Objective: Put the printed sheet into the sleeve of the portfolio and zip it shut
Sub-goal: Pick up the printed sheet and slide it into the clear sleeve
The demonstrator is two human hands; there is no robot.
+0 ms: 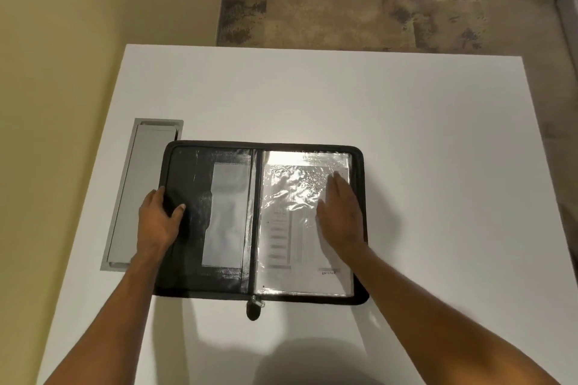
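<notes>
A black zip portfolio (187, 184) lies open flat on the white table (406, 134). Its right half holds a shiny clear sleeve (294, 191) with the printed sheet (281, 247) showing through it. My right hand (341, 212) rests flat, fingers together, on the right side of the sleeve. My left hand (159, 216) grips the portfolio's left outer edge, thumb on the inner cover. A smaller clear pocket (225, 216) sits on the left half. The zip pull (255, 306) hangs out at the bottom of the spine.
A grey metal cable hatch (137, 194) is set into the table just left of the portfolio. A beige wall (78, 25) runs along the left. Mottled carpet (375, 9) lies beyond the table's far edge.
</notes>
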